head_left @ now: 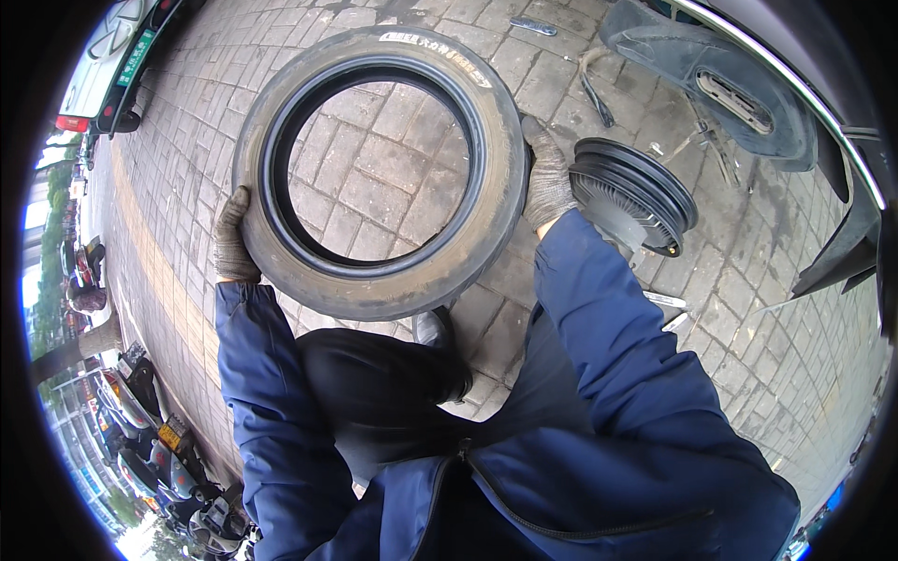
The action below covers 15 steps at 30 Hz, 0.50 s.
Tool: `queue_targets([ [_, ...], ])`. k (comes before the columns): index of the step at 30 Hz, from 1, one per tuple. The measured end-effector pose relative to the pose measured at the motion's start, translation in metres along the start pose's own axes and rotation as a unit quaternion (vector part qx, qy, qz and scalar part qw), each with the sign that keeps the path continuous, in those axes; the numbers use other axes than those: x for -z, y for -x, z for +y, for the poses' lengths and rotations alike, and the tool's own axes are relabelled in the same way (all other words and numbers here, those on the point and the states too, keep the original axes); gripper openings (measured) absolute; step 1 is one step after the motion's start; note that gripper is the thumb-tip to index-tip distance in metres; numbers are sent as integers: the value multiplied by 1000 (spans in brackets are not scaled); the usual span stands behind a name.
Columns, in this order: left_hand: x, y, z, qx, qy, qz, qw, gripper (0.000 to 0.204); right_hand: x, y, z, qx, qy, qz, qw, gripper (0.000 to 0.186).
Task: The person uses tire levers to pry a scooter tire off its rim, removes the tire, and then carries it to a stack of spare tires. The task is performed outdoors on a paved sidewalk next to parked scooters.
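Black tyre (382, 292), gloved fingers (239, 203) clamped on opposite edges, wheel (625, 192) beside right hand (550, 184), wide paving (192, 122) leftward.

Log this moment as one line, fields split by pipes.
left hand: gloved, holds tire at left | right hand: gloved, holds tire at right | wheel: on paving, right of tire | tire: not on wheel

Your black tyre (374, 294), sidewall (498, 164) dusted brown, is held before you; its opening faces you; pale lettering (447, 54) marks its far side.
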<state>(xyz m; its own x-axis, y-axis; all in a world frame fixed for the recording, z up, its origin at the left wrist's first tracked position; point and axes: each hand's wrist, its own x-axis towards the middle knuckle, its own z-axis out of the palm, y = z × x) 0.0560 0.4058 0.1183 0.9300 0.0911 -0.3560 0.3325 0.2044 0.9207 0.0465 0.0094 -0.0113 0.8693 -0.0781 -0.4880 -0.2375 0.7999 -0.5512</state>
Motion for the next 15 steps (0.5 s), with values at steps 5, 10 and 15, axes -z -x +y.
queue_targets([
  [5, -3, 0, 5, -48, -31, 30, 998, 46, -6, 6, -2, -58, -61, 19, 996, 53],
  [10, -15, -2, 10, -106, -45, 60, 992, 46, -20, 16, 9, -72, -65, 34, 995, 53],
  [15, -36, -3, 13, -163, -6, 124, 979, 50, -24, 31, 21, -138, -48, -103, 984, 74],
])
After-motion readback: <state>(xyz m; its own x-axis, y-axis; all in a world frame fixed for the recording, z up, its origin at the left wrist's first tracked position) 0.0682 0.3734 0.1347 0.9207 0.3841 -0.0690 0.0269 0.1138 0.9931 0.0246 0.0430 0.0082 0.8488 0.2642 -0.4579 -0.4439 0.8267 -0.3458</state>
